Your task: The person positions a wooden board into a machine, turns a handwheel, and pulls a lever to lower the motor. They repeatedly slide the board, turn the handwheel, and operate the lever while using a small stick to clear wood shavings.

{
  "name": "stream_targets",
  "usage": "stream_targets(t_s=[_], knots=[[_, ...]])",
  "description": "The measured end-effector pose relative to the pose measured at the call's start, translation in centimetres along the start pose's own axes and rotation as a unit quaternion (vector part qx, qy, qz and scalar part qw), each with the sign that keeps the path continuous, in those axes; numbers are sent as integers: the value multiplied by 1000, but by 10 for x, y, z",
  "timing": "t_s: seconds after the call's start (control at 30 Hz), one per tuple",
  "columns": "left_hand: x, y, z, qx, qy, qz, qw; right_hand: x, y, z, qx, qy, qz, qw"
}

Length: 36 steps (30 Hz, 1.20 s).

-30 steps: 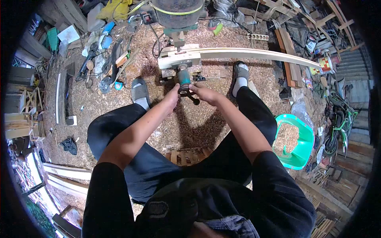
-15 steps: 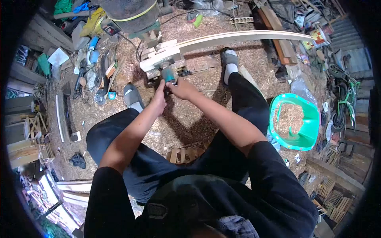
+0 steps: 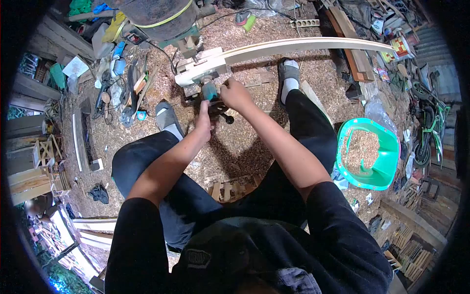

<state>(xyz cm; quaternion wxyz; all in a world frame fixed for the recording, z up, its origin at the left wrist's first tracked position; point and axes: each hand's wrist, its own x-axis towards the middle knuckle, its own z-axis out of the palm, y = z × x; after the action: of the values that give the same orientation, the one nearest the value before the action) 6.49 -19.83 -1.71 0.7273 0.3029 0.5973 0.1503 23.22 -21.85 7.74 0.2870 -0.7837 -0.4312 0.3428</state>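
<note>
Knees in dark trousers frame a seated person's view down onto a workshop floor (image 3: pixel 235 147) thick with wood shavings. A small slatted wooden piece (image 3: pixel 227 188) lies between the legs. Both bare arms stretch forward to a teal-bodied tool (image 3: pixel 209 91) that sits on the floor between the feet, right under the thick end of a long curved wooden strip (image 3: pixel 303 46).

The left hand (image 3: pixel 204 120) is at the near side of the tool, fingers closed around its black lower part, with a black knob (image 3: pixel 228 118) jutting out just beside them. The right hand (image 3: pixel 236 94) rests on the far side, touching the teal body. Its fingers curl downward, though the view does not show whether they clasp anything.

A left foot (image 3: pixel 167 117) in a grey sandal and a right foot (image 3: pixel 289 73) in a sock and sandal are planted on either side of the tool. To the right, well apart from the hands, a green plastic basin (image 3: pixel 389 147) holds a heap of shavings.

Beyond the tool, the pale strip arcs away to the right across the floor, its near end seated against a wooden block. Behind that stands a dark drum (image 3: pixel 156 14) ringed by a yellow band. Hand tools and scraps (image 3: pixel 122 93) litter the left side, stacked timber (image 3: pixel 352 54) lies at the far right, and a bicycle (image 3: pixel 431 127) leans at the edge.
</note>
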Motion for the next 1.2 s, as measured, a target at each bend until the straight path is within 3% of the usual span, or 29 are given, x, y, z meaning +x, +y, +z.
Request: stream_targets(t_s=[0.13, 0.2, 0.23, 0.27, 0.3, 0.33, 0.37, 0.43, 0.47, 0.5, 0.57, 0.63, 0.7, 0.77, 0.83, 0.87, 0.9, 0.97, 1.03, 1.1, 1.2], knots=[[-5, 0, -4, -33, -76, -29, 996, 10, 5, 2, 9, 12, 2, 1000], [-12, -1, 13, -50, 58, 44, 996, 12, 3, -3, 25, 16, 1, 1000], [5, -6, 16, 11, 155, 57, 986, 17, 5, -2, 25, 13, 0, 1000], [15, -19, 18, 44, 196, 68, 977, 22, 6, -1, 94, 10, 1, 996], [-17, -2, 39, 76, 236, 78, 966, 26, 7, 1, 163, 6, 0, 987], [-41, 16, 50, 76, 251, 65, 963, 19, -7, -10, 191, -2, 19, 981], [-22, 2, 52, 73, 255, 63, 962, 11, -21, -21, 191, -7, 18, 981], [34, -36, 54, -201, 182, 196, 942, 0, -40, -38, 253, -16, 7, 967], [19, -30, 62, -31, 320, 157, 934, 1, -42, -41, 269, -33, 12, 962], [18, -32, 68, -33, 322, 157, 933, -1, -44, -45, 269, -35, 10, 963], [23, -34, 77, -167, 326, 260, 893, -7, -49, -54, 296, -16, -26, 955], [20, -25, 79, -224, 333, 225, 888, -11, -51, -68, 271, 13, -40, 962], [-4, -10, 82, -336, 246, 177, 892, -13, -45, -81, 197, 46, -85, 976], [28, -32, 74, -358, 250, 158, 885, -17, -51, -95, 206, 57, -86, 973], [30, -30, 77, -459, 237, 318, 795, -21, -58, -106, 104, 78, -114, 985], [33, -29, 84, -196, 411, 350, 818, -23, -61, -107, 87, 98, -136, 982], [-19, -3, 102, -38, 386, 446, 807, -26, -63, -109, 94, 99, -133, 982], [26, -40, 79, 58, 370, 473, 797, -28, -65, -109, 87, 96, -141, 982], [16, -30, 87, 57, 373, 453, 808, -27, -64, -106, 104, 91, -144, 980], [3, -17, 103, -208, 308, 394, 841, -31, -62, -103, 101, 79, -167, 978], [22, -28, 91, -295, 296, 339, 843, -34, -59, -103, 83, 50, -154, 983]])
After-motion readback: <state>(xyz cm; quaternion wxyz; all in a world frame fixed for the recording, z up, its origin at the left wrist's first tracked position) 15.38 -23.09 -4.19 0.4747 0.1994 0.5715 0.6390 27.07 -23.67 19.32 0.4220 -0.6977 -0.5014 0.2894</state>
